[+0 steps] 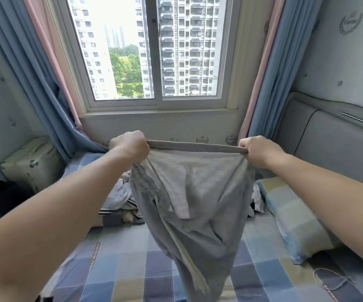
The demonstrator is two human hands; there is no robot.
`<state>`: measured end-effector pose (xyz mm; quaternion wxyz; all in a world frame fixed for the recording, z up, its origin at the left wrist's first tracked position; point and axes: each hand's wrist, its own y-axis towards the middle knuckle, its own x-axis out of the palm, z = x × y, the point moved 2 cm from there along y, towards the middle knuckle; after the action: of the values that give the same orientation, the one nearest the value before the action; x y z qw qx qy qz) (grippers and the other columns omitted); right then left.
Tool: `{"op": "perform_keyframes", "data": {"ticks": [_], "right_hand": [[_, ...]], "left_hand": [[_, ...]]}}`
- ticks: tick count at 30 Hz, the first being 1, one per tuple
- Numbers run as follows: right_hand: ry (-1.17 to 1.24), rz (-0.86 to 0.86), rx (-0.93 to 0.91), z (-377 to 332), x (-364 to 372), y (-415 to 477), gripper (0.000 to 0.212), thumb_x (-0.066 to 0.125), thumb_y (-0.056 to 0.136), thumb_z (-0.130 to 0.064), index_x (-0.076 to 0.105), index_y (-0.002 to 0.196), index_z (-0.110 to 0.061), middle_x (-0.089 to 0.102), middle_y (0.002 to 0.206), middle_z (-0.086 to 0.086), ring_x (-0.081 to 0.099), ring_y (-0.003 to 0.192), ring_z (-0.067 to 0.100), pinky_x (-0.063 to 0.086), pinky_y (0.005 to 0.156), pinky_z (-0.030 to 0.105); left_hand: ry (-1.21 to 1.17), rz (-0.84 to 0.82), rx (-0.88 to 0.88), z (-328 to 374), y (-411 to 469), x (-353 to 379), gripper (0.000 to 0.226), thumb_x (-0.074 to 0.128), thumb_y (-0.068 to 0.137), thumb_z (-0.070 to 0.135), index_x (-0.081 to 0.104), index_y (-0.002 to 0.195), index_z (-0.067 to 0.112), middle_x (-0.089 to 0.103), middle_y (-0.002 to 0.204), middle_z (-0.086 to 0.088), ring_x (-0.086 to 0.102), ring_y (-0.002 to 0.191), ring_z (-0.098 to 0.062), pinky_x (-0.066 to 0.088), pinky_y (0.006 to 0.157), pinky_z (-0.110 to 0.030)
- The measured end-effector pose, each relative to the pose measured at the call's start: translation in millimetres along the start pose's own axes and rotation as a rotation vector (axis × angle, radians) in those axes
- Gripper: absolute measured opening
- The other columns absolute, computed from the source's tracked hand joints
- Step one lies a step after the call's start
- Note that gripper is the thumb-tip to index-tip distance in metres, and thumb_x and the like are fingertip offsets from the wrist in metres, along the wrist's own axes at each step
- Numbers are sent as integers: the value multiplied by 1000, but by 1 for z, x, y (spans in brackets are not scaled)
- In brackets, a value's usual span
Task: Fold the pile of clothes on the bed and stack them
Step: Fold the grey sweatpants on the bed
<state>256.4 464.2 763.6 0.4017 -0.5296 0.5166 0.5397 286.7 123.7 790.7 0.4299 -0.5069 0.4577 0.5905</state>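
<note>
Grey trousers [189, 192] hang by their waistband between my hands, held up over the bed [132, 269] in front of the window [152, 51]. My left hand [130, 147] and right hand [256, 151] each grip one end of the band, fingers curled, pulling it taut. I'm at the shake-out step. Next, I judge, the legs need laying together flat on the checked sheet; the pile [123, 199] waits behind, beside the pillow [294, 219].

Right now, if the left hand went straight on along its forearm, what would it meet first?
Probably the wall under the window sill. The left hand, gripping the grey garment, points over the clothes pile; depth is unclear.
</note>
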Motion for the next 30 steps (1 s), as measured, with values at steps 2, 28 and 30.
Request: {"op": "perform_keyframes", "data": {"ticks": [2,28,30], "right_hand": [[73,-16,36,6,3,3,25,51,84,-7,59,78,-31,66,93,4,61,85,30,56,75,41],[92,32,259,9,55,24,19,51,87,-7,61,88,-23,49,103,6,53,90,31,44,77,35],[359,-13,420,14,72,23,16,51,87,-5,60,84,-17,56,98,11,54,78,29,45,70,31]], "left_hand": [[11,-41,-80,-19,4,5,12,48,89,14,49,77,15,59,95,-6,57,90,-31,44,78,-35],[-638,-309,-625,-160,-24,131,18,42,103,21,52,95,9,40,66,-8,33,48,-16,23,45,-12],[-700,-262,-649,-161,-26,139,30,42,106,31,58,117,9,46,65,-9,38,47,-18,27,40,-12]]}}
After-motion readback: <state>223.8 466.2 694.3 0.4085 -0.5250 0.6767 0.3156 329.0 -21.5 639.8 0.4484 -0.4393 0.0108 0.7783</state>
